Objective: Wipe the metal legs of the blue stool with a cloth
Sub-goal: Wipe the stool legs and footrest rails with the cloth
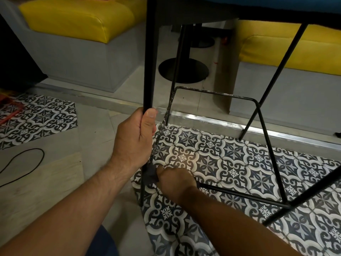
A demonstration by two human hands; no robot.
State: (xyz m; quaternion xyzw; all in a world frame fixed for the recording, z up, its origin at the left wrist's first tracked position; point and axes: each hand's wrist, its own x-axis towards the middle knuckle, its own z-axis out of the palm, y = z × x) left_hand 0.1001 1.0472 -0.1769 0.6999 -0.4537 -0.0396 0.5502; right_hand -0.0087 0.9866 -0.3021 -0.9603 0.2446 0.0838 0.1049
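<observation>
The left hand (135, 139) grips the near leg (148, 71) of the blue stool (276, 4), steadying it. Lower on that leg, the right hand (175, 182) pinches a dark cloth (151, 175), seemingly wrapped round the rod. Best practice: cloth encircling the leg, strokes running its full length.

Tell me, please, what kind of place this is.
Probably a café or restaurant: built-in benches with yellow padded cushions, a round black pedestal table base, and patterned blue-and-white floor tiles.
</observation>
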